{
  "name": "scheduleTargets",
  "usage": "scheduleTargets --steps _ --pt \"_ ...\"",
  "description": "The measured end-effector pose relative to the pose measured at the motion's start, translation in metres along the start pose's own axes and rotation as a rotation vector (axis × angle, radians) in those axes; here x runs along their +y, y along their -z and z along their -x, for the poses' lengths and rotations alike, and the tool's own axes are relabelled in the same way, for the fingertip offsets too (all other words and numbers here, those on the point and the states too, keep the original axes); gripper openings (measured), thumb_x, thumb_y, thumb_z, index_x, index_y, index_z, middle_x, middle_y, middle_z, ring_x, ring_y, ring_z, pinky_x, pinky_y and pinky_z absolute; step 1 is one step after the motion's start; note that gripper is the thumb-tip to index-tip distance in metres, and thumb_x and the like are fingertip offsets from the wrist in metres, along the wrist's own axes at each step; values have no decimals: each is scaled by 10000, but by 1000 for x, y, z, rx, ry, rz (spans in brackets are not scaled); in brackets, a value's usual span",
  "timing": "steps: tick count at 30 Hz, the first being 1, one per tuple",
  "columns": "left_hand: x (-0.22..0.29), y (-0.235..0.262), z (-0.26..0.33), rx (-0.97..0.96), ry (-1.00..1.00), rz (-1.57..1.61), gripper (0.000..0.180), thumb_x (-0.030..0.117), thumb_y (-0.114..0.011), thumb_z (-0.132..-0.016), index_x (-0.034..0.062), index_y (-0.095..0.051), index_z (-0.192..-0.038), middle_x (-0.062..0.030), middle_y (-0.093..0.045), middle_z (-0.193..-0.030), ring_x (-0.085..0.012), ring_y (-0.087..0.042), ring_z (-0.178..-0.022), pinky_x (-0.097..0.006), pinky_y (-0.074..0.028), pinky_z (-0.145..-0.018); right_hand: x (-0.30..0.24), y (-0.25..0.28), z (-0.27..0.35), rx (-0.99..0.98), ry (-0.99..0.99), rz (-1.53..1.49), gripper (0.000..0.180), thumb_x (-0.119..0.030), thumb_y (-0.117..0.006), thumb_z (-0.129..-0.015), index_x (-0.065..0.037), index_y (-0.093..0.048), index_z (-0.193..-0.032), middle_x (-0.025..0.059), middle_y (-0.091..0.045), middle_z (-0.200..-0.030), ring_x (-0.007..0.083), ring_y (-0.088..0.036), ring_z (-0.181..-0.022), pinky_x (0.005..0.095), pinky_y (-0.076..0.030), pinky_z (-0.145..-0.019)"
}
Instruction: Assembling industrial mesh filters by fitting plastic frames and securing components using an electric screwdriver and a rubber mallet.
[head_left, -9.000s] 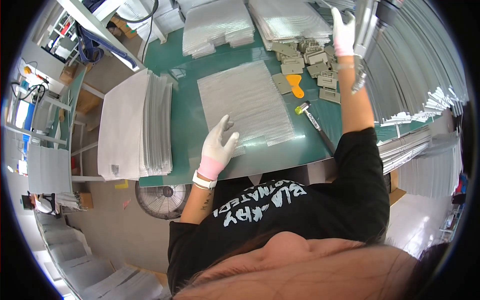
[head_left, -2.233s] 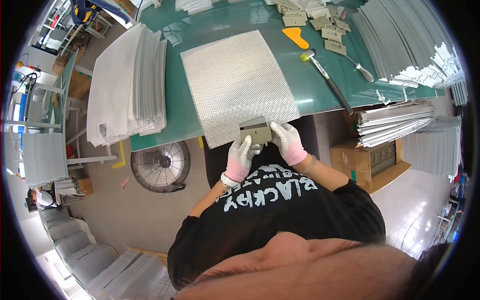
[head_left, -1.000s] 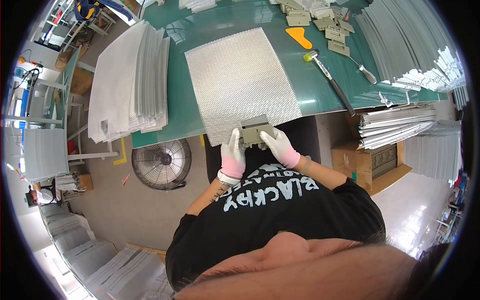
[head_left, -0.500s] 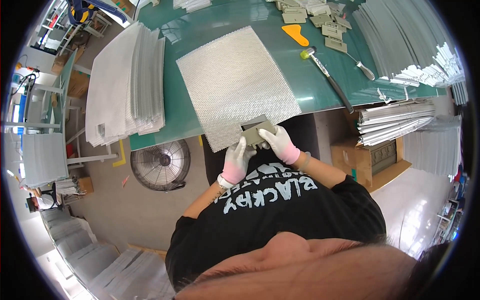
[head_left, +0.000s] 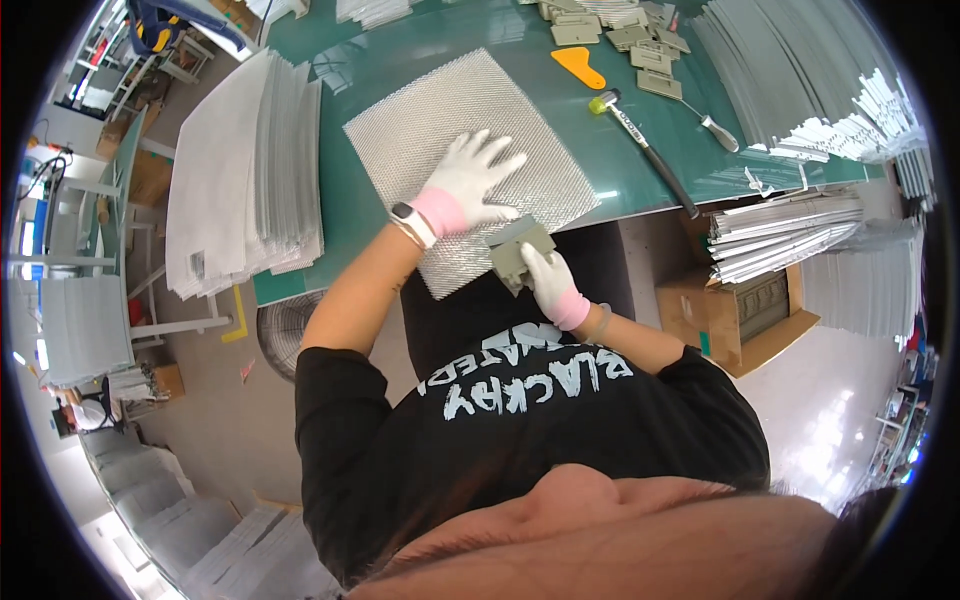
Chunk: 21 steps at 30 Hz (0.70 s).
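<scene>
A silvery mesh sheet (head_left: 420, 130) lies on the green table, its near corner reaching past the front edge. My left hand (head_left: 468, 180), in a white glove with a pink cuff, rests flat on the mesh with fingers spread. At the sheet's near right edge, my right hand (head_left: 548, 280), gloved alike, grips an olive-grey plastic plate (head_left: 522, 250). The thumb lies on top of the plate, while the other fingers are mostly hidden under it. A grey strip shows along the plate's far side, next to the mesh's cut edge.
Stacked mesh sheets (head_left: 245, 170) stand at left. A yellow scraper (head_left: 578, 68), a hammer (head_left: 645, 150), a screwdriver (head_left: 720, 133) and several olive plates (head_left: 655, 82) lie right of the mesh. Grey panels (head_left: 790, 80) fill the far right. An open carton (head_left: 700, 320) and a fan (head_left: 285, 335) stand below.
My left hand has let go of the olive-grey plate and moved up and forward, spreading flat on the mesh. My right hand keeps the plate, now tilted differently. The view has shifted slightly.
</scene>
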<state>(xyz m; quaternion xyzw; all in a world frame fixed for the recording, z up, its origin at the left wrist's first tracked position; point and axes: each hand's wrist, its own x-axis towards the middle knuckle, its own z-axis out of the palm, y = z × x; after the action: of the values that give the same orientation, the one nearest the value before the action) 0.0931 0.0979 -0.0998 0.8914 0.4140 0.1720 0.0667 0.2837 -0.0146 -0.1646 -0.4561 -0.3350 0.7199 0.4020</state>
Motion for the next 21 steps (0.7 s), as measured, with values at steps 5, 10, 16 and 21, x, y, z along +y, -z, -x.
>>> scheduleTargets --steps 5,10,16,21 --pt "65 -27 -12 -160 181 -113 858 574 -686 -777 156 -410 -1473 -214 -389 -1487 -465 -289 -1404 -579 -171 -1174 16 44 10 269 264 -80 359 -254 -378 -1058 9 -607 -1138 53 -652 -971 127 -629 -838 275 -505 -714" --pt "82 -29 -6 -107 228 -96 759 511 -633 -850 162 -398 -1481 -240 -378 -1481 -506 -291 -1373 -630 -157 -1148 16 70 -12 73 221 -77 256 -221 -499 -1038 -12 -625 -1113 1 -633 -955 62 -578 -859 241 -498 -756" --pt "83 -31 4 -141 221 -42 726 418 -630 -857 161 -381 -1488 -239 -377 -1476 -502 -283 -1377 -629 -145 -1153 -4 60 3 144 39 -119 216 -197 -563 -1011 -17 -628 -1109 -20 -624 -972 57 -567 -868 243 -493 -767" --pt "86 -28 0 -149 252 -4 749 390 -652 -840 164 -366 -1495 -236 -375 -1474 -496 -273 -1385 -628 -128 -1159 9 65 -1 166 129 -96 193 -185 -584 -999 -17 -636 -1078 -20 -622 -977 52 -559 -862 243 -488 -765"
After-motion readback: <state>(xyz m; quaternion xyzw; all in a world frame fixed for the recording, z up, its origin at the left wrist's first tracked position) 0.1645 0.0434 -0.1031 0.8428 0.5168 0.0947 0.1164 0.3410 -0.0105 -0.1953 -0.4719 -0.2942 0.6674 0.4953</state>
